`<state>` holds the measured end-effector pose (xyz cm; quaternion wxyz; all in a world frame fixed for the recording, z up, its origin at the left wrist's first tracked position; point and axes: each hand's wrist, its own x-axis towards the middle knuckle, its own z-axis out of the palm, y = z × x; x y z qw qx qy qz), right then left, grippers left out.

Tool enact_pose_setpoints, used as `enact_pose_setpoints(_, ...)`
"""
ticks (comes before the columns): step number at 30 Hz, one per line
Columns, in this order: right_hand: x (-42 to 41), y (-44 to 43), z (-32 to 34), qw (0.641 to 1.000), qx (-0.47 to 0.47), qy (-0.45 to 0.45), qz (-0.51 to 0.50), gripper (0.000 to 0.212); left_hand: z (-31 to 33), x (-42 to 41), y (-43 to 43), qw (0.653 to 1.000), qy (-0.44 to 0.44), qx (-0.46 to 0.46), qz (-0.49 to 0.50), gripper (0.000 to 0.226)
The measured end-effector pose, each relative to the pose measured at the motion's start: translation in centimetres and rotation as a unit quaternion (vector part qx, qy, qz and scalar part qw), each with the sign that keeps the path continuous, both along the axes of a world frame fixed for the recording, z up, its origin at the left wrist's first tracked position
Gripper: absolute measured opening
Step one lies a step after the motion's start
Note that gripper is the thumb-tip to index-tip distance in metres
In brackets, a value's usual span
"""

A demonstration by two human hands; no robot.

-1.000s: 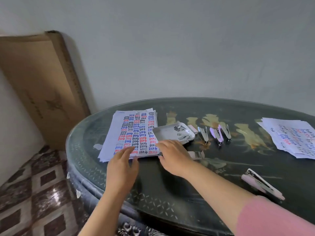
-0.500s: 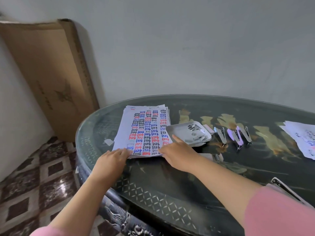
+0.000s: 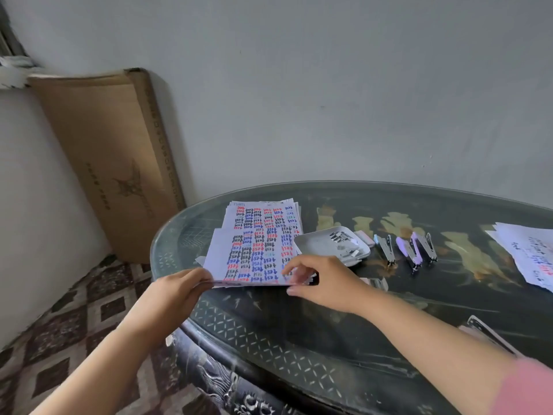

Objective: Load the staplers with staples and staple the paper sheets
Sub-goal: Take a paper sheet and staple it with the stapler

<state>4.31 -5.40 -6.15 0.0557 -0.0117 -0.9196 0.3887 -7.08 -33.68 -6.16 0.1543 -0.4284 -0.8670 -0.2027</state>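
A stack of printed paper sheets [image 3: 263, 223] lies at the left of the dark round table [image 3: 329, 339]. A few top sheets [image 3: 251, 259] are lifted off it toward me. My left hand [image 3: 176, 292] pinches their near left corner; my right hand [image 3: 320, 280] holds their near right corner. A white tray [image 3: 317, 245] with staple strips sits right of the stack. Three open staplers [image 3: 410, 250] lie in a row beyond the tray. Another stapler [image 3: 490, 335] lies open near my right forearm.
A second pile of printed sheets [image 3: 529, 256] lies at the table's right edge. A flat cardboard box [image 3: 110, 157] leans against the wall left of the table. Patterned floor tiles [image 3: 59, 333] show at lower left. A small metal piece [image 3: 377, 284] lies behind my right hand.
Both hands went from resting on the stack's near edge to gripping its top sheets, which have been raised and drawn toward me. The camera has turned left.
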Motion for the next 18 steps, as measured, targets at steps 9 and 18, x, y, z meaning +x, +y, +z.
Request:
enact_pose_setpoints(9,7.7,-0.9,2.0,0.996,-0.041,0.070,-0.036,0.026,5.5,8.3,-1.1,0.966,-0.170,0.189,0.051,0.021)
enact_pose_setpoints(18,22.8,4.1,-0.3,0.985,0.012,-0.017,-0.169,0.049,3.5,15.1,6.1,0.902,-0.402,0.131,-0.085,0.013)
